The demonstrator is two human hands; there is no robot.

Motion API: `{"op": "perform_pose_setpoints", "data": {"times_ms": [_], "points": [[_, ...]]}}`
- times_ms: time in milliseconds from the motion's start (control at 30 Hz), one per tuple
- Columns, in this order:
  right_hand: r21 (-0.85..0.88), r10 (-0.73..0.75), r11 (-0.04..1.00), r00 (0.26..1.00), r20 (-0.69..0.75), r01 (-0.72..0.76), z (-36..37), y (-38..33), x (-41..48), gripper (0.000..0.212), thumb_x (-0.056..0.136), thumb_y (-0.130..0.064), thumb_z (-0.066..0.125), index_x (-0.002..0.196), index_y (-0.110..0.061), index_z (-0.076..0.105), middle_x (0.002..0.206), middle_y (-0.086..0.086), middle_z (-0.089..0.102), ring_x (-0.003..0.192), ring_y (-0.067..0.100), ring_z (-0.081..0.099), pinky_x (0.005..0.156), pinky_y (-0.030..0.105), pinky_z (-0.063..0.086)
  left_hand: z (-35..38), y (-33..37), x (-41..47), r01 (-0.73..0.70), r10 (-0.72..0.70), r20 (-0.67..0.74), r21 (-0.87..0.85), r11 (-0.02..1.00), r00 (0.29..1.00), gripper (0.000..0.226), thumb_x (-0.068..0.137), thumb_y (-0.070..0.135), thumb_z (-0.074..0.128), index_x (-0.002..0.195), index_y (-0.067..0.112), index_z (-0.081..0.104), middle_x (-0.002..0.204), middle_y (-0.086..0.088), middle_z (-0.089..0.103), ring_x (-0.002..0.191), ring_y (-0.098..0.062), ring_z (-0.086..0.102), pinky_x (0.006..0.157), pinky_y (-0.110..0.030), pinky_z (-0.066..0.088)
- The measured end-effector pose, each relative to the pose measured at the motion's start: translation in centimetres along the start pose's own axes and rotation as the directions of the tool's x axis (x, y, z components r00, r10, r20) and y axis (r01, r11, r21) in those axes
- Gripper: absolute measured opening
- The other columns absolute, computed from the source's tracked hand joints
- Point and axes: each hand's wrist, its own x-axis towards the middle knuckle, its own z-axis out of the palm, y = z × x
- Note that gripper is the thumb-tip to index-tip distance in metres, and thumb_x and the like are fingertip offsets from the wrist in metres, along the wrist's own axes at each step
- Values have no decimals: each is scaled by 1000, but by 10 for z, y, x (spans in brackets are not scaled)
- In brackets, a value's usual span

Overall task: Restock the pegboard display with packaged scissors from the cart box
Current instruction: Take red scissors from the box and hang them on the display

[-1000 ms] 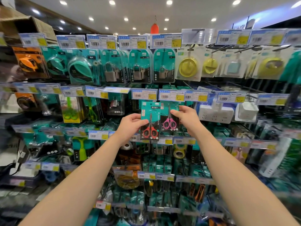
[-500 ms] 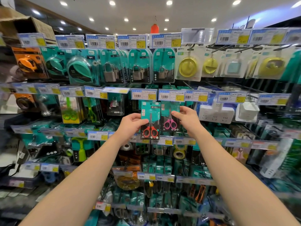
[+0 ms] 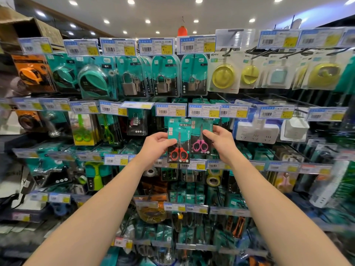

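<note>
Little has shifted in a second: both hands stay raised at the pegboard's middle row. Left hand (image 3: 156, 144) pinches a red scissors pack (image 3: 179, 141); right hand (image 3: 221, 140) pinches a pink pack (image 3: 201, 139) — neither seems hung yet, and the cart box is out of view. Tags above read 3.50 (image 3: 171, 110) and 4.00 (image 3: 204, 111).
</note>
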Motion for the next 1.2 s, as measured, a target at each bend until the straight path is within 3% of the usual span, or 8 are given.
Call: {"op": "perform_pose_setpoints", "data": {"times_ms": [100,167,200,267,433,733,900,1200], "points": [[89,14,996,999,-47,-10,-3,0,2,35,96,-25,72,129,-17,64,117,5,76,105,25,75,97,48,58,1,-1,2,14,-14,-1,1,1000,1000,21,92,20,77,112,16,72,101,-1,81,94,-16,77,81,-31,58],[134,17,991,998,-53,-9,-4,-1,3,52,97,-24,71,143,-9,52,120,9,74,105,26,75,90,41,60,1,-2,4,16,-16,1,7,1000,1000,20,92,21,78,110,18,72,100,0,81,97,-19,77,86,-34,59],[130,5,992,999,-47,1,-4,-3,3,49,98,-22,70,141,-8,53,117,8,75,102,25,75,84,36,60,1,-2,4,14,-14,0,12,1000,1000,19,92,22,78,110,19,72,100,1,81,97,-18,77,88,-35,59],[91,-16,996,1000,-26,18,-7,-2,4,22,98,-17,68,117,-18,58,101,-1,73,91,19,74,79,32,57,1,-1,5,10,-10,-3,24,1000,1000,18,91,23,78,109,20,73,99,3,81,94,-14,77,85,-31,58],[49,-22,999,1000,9,22,-11,-6,1,19,97,-12,69,95,-29,60,90,-9,72,82,13,73,71,27,55,3,2,6,13,-13,-9,37,999,1000,20,91,25,78,110,21,73,97,5,81,90,-10,76,82,-31,57],[-14,-31,999,999,44,31,-9,-5,2,19,94,-19,74,112,-23,71,107,0,79,99,22,76,87,40,60,4,4,3,1,0,-13,52,999,1000,16,93,23,76,108,21,73,89,9,80,72,1,71,71,-21,54],[5,-30,1000,998,48,29,-8,-4,1,28,95,-18,72,123,-16,70,111,1,78,100,22,76,78,32,56,3,5,1,-4,5,-20,58,998,1000,14,93,23,76,107,22,72,87,11,79,70,5,71,68,-18,53],[51,-20,999,1000,13,20,-4,-4,-1,24,97,-20,71,119,-15,68,110,5,77,99,27,76,75,33,59,2,3,-1,-1,2,-18,49,999,1000,19,93,20,76,111,17,72,94,6,79,69,5,71,63,-16,51]]}}
